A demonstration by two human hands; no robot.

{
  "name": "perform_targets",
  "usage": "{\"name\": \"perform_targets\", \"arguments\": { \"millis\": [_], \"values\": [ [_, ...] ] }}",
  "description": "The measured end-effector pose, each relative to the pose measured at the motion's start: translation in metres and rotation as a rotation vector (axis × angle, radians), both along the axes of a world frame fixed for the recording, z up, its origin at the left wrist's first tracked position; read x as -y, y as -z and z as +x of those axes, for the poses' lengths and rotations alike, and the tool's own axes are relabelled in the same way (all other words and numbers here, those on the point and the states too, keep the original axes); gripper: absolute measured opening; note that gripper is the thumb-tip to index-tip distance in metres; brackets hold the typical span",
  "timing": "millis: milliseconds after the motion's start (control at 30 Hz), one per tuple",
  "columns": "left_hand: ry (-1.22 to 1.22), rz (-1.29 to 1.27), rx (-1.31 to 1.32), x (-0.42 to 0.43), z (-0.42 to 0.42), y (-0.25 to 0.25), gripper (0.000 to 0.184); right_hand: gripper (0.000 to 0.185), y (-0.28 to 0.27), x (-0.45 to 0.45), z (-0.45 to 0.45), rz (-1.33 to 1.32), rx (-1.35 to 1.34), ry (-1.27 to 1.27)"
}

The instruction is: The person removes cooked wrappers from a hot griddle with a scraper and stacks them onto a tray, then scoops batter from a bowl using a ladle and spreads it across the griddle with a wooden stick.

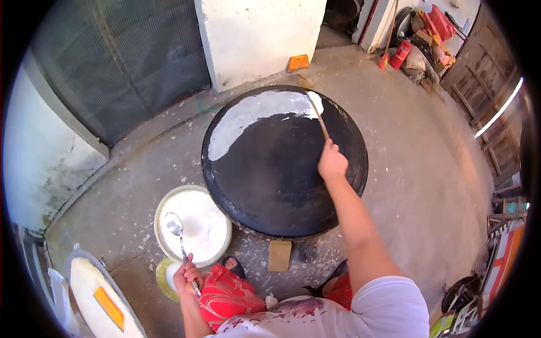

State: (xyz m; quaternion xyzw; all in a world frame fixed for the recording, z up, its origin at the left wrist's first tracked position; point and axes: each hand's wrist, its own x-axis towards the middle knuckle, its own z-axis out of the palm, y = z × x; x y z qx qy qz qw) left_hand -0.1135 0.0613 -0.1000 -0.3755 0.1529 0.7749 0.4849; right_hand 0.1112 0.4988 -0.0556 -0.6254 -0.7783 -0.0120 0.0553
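Note:
A large round black griddle [265,174] stands low in front of me. A curved band of white batter [242,115] lies along its far left edge, ending in a thicker patch at the top right. My right hand [332,161] is closed around a thin wooden batter spreader [319,118], whose far end meets that thick patch. My left hand [189,276] grips a long-handled metal spoon [174,225] by its handle. The spoon's bowl is over a pale round basin [158,231] of white batter, left of the griddle.
A smaller yellowish bowl [163,273] sits partly under the basin's near side. Pale flat sheets [81,279] with an orange-yellow scraper [109,307] on top are at lower left. A tan block [279,256] stands before the griddle. Clutter with a red extinguisher [400,54] lies far right.

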Motion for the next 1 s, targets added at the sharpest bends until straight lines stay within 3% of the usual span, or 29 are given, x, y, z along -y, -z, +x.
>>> {"name": "perform_targets", "arguments": {
  "millis": [133, 200, 233, 300, 333, 367, 433, 467, 533, 567, 667, 733, 933, 967, 1000],
  "values": [
    [-0.040, -0.028, -0.095, 0.006, -0.002, -0.006, 0.030, 0.043, -0.007, 0.049, 0.053, 0.003, 0.014, 0.002],
    [-0.043, -0.024, -0.106, 0.005, -0.003, -0.014, 0.029, 0.039, 0.020, 0.054, 0.074, 0.087, -0.398, -0.157],
    [-0.049, -0.027, -0.121, 0.004, -0.004, -0.021, 0.029, 0.039, 0.022, 0.049, 0.082, 0.087, -0.407, -0.151],
    [-0.034, -0.010, -0.140, -0.002, 0.000, -0.050, 0.029, 0.031, -0.003, 0.036, 0.089, -0.383, -1.035, -0.084],
    [-0.023, 0.006, -0.139, -0.004, 0.002, -0.057, 0.029, 0.031, 0.001, 0.020, 0.093, -0.394, -1.104, 0.002],
    [-0.013, 0.023, -0.137, -0.006, 0.004, -0.065, 0.030, 0.035, 0.023, -0.004, 0.102, -0.273, -1.121, -0.053],
    [-0.014, 0.037, -0.159, -0.011, 0.015, -0.083, 0.030, 0.038, 0.017, -0.031, 0.107, -0.268, -0.954, 0.171],
    [-0.013, 0.068, -0.158, -0.014, 0.021, -0.090, 0.030, 0.038, 0.019, -0.042, 0.106, -0.267, -0.960, 0.167],
    [-0.013, 0.094, -0.161, -0.021, 0.034, -0.101, 0.031, 0.038, 0.029, -0.056, 0.105, -0.449, -1.007, 0.194],
    [-0.017, 0.118, -0.152, -0.026, 0.040, -0.106, 0.031, 0.035, 0.003, -0.039, 0.094, -0.599, -1.048, 0.282],
    [-0.008, 0.165, -0.168, -0.036, 0.052, -0.110, 0.032, 0.033, -0.004, -0.035, 0.098, -0.723, -1.120, 0.200],
    [0.003, 0.166, -0.159, -0.043, 0.056, -0.108, 0.032, 0.034, 0.018, -0.051, 0.109, -0.525, -1.125, 0.301],
    [0.048, 0.042, -0.166, -0.053, 0.056, -0.089, 0.030, 0.026, 0.001, -0.031, 0.093, -0.618, -1.079, 0.146],
    [0.047, 0.013, -0.180, -0.054, 0.056, -0.086, 0.029, 0.026, 0.007, -0.034, 0.100, -0.614, -1.105, 0.110],
    [0.046, -0.007, -0.190, -0.054, 0.057, -0.084, 0.029, 0.026, 0.047, -0.053, 0.106, -0.448, -1.157, 0.119]
  ]
}}
